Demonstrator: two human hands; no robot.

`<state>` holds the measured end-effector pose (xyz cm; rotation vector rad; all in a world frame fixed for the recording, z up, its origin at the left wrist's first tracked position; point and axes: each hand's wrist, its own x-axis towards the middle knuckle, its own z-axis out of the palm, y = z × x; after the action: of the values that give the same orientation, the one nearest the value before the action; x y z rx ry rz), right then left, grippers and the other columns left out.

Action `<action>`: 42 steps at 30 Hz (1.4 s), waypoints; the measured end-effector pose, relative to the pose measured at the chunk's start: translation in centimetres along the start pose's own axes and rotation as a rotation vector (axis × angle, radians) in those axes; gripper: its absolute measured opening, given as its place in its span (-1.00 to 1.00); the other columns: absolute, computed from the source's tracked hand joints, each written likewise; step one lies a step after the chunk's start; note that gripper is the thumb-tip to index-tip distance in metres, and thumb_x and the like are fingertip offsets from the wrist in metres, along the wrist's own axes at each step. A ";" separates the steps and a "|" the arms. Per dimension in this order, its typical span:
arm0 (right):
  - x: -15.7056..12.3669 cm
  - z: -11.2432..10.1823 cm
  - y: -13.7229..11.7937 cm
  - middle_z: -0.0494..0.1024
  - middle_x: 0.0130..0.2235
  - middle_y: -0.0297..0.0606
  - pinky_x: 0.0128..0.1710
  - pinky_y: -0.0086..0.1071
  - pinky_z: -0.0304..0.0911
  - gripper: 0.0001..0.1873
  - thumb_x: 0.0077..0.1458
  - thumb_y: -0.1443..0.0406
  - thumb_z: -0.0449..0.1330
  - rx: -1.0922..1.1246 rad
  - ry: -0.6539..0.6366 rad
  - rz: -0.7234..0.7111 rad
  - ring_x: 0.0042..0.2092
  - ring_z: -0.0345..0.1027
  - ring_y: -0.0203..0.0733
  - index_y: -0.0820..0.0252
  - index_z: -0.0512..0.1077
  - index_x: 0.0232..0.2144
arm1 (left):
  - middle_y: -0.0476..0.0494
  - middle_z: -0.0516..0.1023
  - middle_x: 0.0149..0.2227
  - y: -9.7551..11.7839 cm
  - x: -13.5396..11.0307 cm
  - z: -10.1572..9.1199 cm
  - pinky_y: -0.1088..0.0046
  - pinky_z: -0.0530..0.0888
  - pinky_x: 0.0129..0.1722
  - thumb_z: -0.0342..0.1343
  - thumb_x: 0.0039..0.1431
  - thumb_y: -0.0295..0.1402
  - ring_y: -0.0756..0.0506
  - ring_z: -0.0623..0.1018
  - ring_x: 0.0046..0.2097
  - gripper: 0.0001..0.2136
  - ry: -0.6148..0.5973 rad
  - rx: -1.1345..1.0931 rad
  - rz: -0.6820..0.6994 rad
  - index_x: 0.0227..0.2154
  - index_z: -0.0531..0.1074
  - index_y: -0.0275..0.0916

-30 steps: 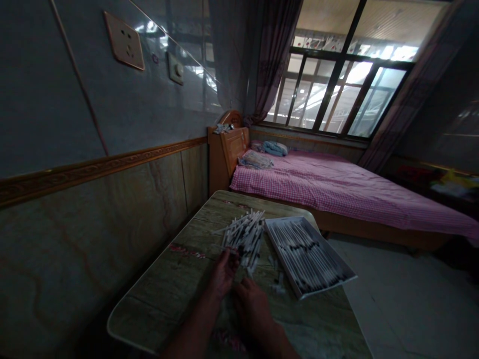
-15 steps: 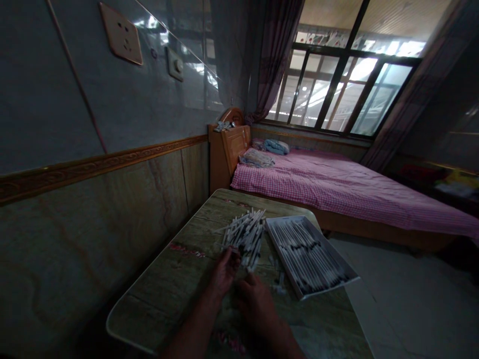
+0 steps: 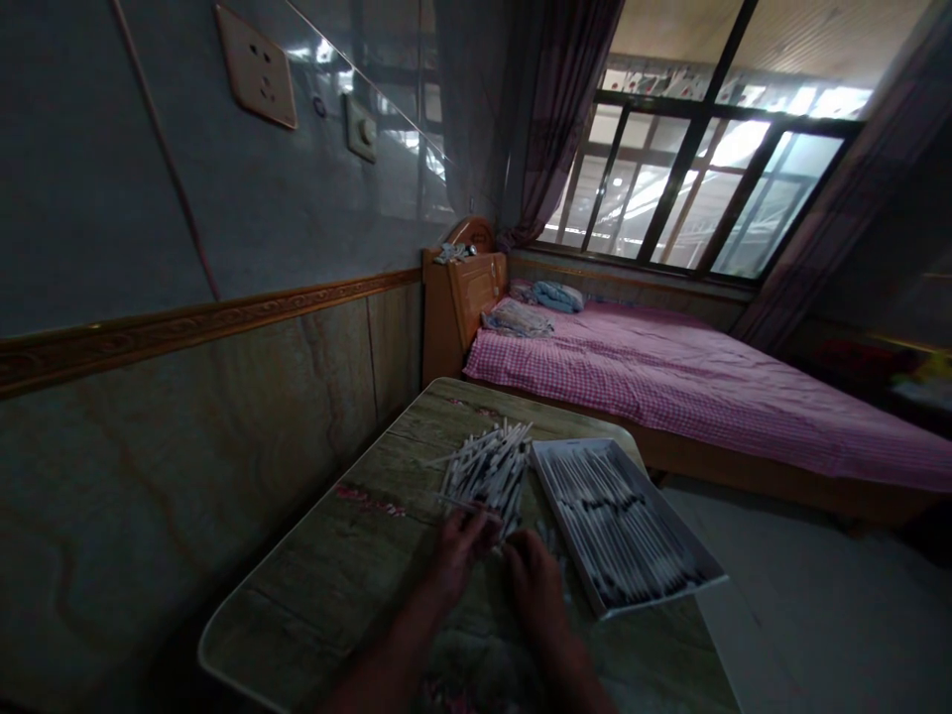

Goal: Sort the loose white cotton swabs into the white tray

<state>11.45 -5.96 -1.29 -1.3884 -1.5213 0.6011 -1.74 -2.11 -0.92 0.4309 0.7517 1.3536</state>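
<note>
Swab sticks: a loose, crisscrossed pile of thin white sticks on the tabletop, at twelve o'clock from the hands; most run roughly between one and seven o'clock, with dark marks showing among them.
Left hand: fingers curled in a narrow grip at the pile's lower edge, a single stick lying across or just beside the fingertips; too blurred to tell whether it is pinched.
Right hand: fingers bent and narrowly curled just below the pile, beside a few scattered sticks; whether it holds any cannot be told.
White tray: shallow and rectangular with a raised rim, at two o'clock from the hands and just beside the pile, its long axis running from eleven to five o'clock.
Tray contents: long sticks packed side by side along that axis, with a dark band across them.
Tabletop: rounded corners, glossy mottled green-brown surface with a reddish streak, bearing pile and tray.
Bed: pink gingham sheet with a wooden headboard, at one o'clock beyond the table.
Wall: glossy upper panels holding a wall socket, at eleven o'clock.
Window: dark-framed, at one o'clock, between curtains.
</note>
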 end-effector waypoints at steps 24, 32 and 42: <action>0.2 -0.9 1.8 0.61 -0.33 -0.27 -0.25 -0.37 0.34 -0.81 0.05 0.19 0.17 0.236 0.105 0.163 -0.28 0.47 -0.15 0.13 0.52 -0.34 | -0.11 0.62 -0.45 -1.6 0.3 0.6 0.44 0.52 -0.42 0.48 -0.30 -0.26 -0.12 0.61 -0.39 -0.63 -0.048 0.185 0.006 -0.43 0.49 -0.29; 0.3 -1.0 1.5 0.60 -0.34 -0.27 -0.24 -0.36 0.35 -0.80 0.02 0.17 0.16 0.200 0.107 0.196 -0.27 0.47 -0.13 0.13 0.52 -0.37 | -0.10 0.62 -0.46 -1.7 0.5 0.7 0.47 0.47 -0.47 0.47 -0.31 -0.28 -0.12 0.60 -0.40 -0.65 -0.041 0.225 0.018 -0.44 0.49 -0.27; 0.3 -1.2 1.5 0.62 -0.32 -0.25 -0.21 -0.35 0.35 -0.78 0.02 0.16 0.18 0.191 0.145 0.178 -0.25 0.48 -0.12 0.13 0.55 -0.35 | -0.04 0.59 -0.55 -1.6 0.5 0.9 0.53 0.38 -0.52 0.45 -0.27 -0.33 -0.06 0.55 -0.49 -0.72 -0.041 0.285 0.062 -0.47 0.50 -0.27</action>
<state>13.27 -5.62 -1.98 -1.3960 -1.2020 0.7199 0.05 -1.79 -1.51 0.7102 0.9068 1.2949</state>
